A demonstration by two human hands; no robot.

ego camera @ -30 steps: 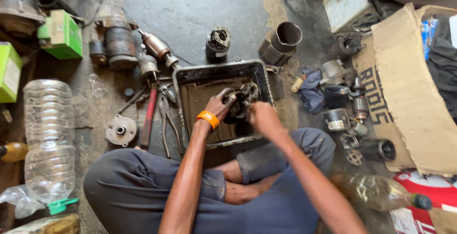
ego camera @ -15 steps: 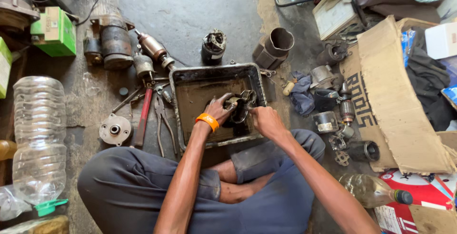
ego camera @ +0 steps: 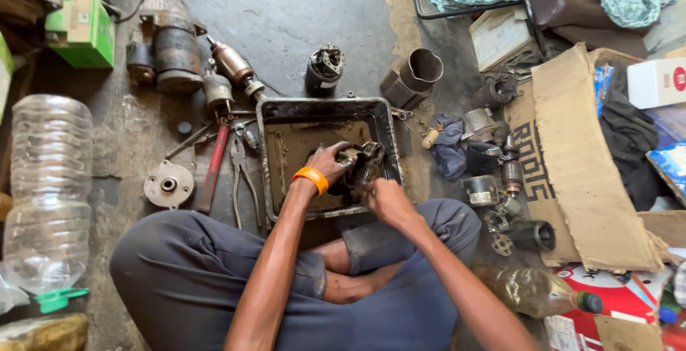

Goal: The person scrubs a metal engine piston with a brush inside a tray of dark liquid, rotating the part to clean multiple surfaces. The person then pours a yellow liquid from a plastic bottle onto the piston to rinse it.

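At the far left a big clear ribbed plastic bottle (ego camera: 44, 190) lies on the stained concrete floor (ego camera: 300, 8), with a green cardboard box (ego camera: 84, 28) above it near the top edge. Next along sit a dark cylindrical motor housing (ego camera: 171, 52) and a copper-coloured armature (ego camera: 232, 65), and below them a round grey metal flange (ego camera: 168, 184), a red-handled tool (ego camera: 213, 167) and a pair of steel pliers (ego camera: 243, 179) lying side by side on the floor, just beside the tray.

In the middle is a shallow, grimy rectangular metal tray (ego camera: 275, 158), set right in front of the seated person's crossed legs. The left hand (ego camera: 330, 164), with an orange wristband (ego camera: 310, 178) on its wrist, is clenched round the left side of a greasy dark metal motor part (ego camera: 361, 162) held over the tray's right half. The right hand (ego camera: 386, 199) comes in from below and is closed at the near end of the same part; whether it pinches the part itself or a small tool I cannot tell.

Beyond the tray stand a small black wound coil piece (ego camera: 325, 67) and a grey metal sleeve (ego camera: 418, 72). Right of it lie a blue rag (ego camera: 450, 152), several small motor components (ego camera: 482, 190), a flattened brown cardboard sheet (ego camera: 586, 172) and, lower down, a glass bottle with a dark cap (ego camera: 539, 292).
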